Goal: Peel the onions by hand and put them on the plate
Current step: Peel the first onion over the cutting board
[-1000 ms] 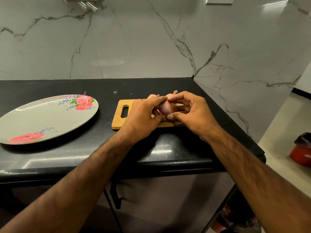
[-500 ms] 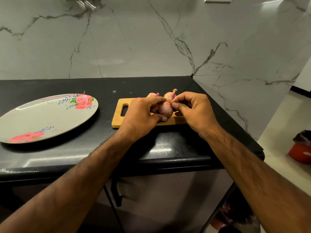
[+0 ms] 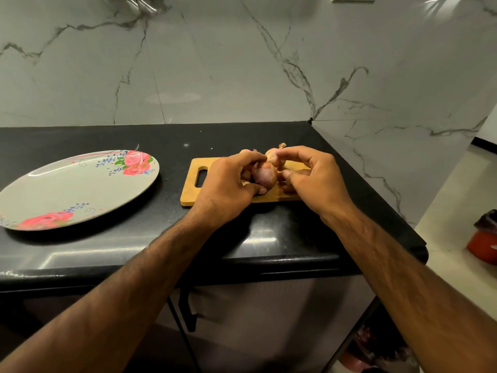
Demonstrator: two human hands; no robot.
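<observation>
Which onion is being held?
The front onion, held between the left hand and right hand; the other onions lie behind it on the cutting board.

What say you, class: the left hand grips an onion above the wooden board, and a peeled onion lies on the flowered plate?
Wrong in one point: the head view shows no onion on the flowered plate. The left hand does grip an onion above the wooden board.
</observation>
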